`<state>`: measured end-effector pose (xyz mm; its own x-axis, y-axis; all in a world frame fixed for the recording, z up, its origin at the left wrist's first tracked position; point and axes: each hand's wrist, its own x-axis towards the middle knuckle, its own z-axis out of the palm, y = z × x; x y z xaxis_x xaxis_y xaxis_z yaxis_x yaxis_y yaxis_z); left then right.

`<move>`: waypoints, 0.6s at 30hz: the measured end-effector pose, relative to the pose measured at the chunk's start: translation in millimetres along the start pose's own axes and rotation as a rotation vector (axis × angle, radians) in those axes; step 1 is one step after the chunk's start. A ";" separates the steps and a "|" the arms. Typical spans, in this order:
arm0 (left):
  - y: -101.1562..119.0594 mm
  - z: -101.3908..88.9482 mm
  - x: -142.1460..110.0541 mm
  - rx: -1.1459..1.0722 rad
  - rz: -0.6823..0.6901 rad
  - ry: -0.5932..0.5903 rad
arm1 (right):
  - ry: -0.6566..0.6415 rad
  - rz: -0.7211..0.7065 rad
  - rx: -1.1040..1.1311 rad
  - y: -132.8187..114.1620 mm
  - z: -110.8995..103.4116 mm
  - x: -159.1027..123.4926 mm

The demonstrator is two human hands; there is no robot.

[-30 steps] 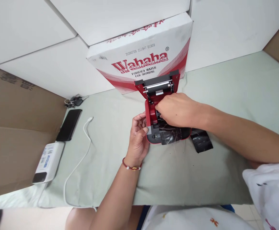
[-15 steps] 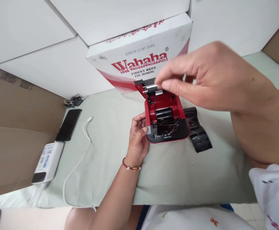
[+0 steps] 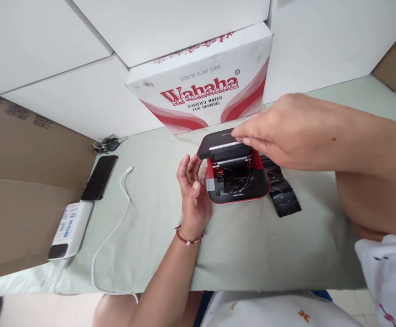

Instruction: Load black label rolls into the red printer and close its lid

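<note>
A small red-and-black label printer [image 3: 242,190] sits on the cloth-covered table with its lid [image 3: 215,143] partly lowered. Under the lid a metal roller shows, and a strip of shiny black film lies across the front opening. My right hand [image 3: 269,131] comes in from the right, its fingers and thumb together at the lid's edge, gripping it. At the printer's left side is my left hand [image 3: 194,195], palm up, fingers curved and apart, holding nothing. Crinkled black film [image 3: 283,195] lies to the printer's right, partly hidden by my right hand.
Behind the printer, a white-and-red water carton [image 3: 201,86] leans against white panels. To the left are keys [image 3: 109,143], a black phone [image 3: 99,177], a white power bank [image 3: 70,229] and a white cable [image 3: 114,222]. A brown cardboard box [image 3: 31,181] borders the left side.
The printer's lid has swung down from upright toward the body, with my right hand moving along with it. My left hand has loosened from the printer's side and its fingers have spread.
</note>
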<state>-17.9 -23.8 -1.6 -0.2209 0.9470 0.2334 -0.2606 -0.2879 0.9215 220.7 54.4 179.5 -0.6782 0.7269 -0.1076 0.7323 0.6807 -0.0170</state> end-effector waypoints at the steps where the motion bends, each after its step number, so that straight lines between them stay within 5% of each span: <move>1: -0.1 0.5 -0.4 0.031 0.031 -0.001 | -0.043 -0.003 -0.072 -2.5 -0.1 -1.9; 9: 3.7 3.5 0.8 0.144 0.023 -0.002 | -0.167 -0.215 -0.216 -12.0 12.4 -1.3; 18: 4.7 -2.6 3.4 0.162 -0.008 -0.049 | -0.192 -0.177 -0.215 -27.6 4.2 2.6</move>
<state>-22.3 -22.3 2.7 -0.1725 0.9562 0.2367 -0.1065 -0.2570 0.9605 199.0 37.1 175.5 -0.7549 0.5793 -0.3076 0.5606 0.8133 0.1559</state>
